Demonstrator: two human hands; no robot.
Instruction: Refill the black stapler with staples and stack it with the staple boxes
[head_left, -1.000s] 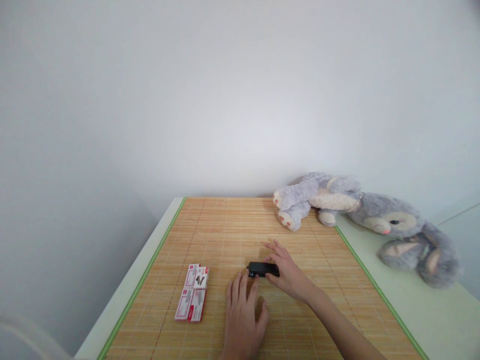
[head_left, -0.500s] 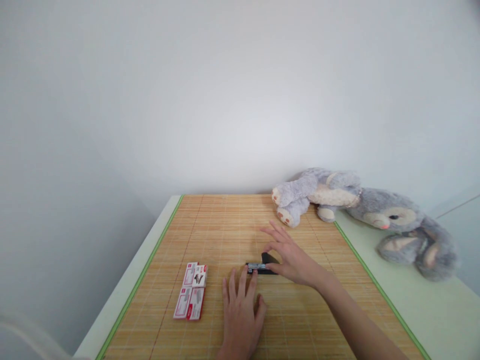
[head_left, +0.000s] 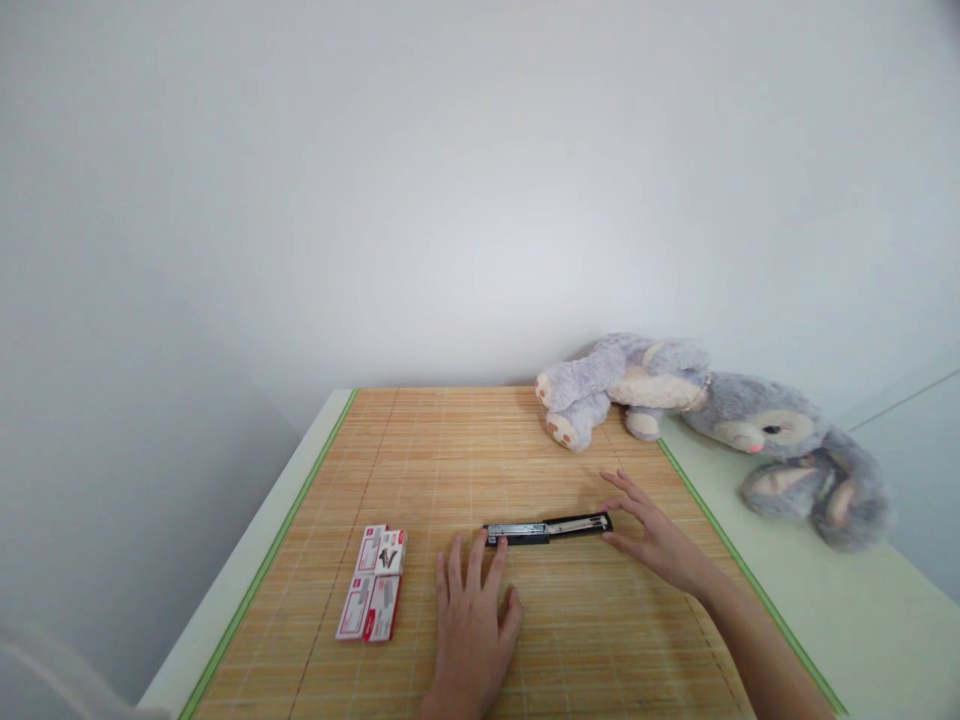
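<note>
A black stapler point(head_left: 517, 534) lies folded open nearly flat on the bamboo mat, its metal staple channel facing up. My left hand point(head_left: 472, 630) is open, fingers spread on the mat, with the index and middle fingertips at the left end of the stapler's base. My right hand point(head_left: 660, 540) grips the right end of the stapler's swung-back top arm point(head_left: 577, 525) between thumb and index finger; its other fingers are held loosely above.
Several small red and white staple boxes point(head_left: 371, 590) lie grouped left of my left hand. A grey plush rabbit point(head_left: 660, 390) lies along the back right. The bamboo mat point(head_left: 435, 440) has green edging and covers most of the pale table point(head_left: 862, 610).
The stapler's top arm has swung over to the right and down, from raised to nearly flat. My right hand has moved right with it. My left hand stays at the base.
</note>
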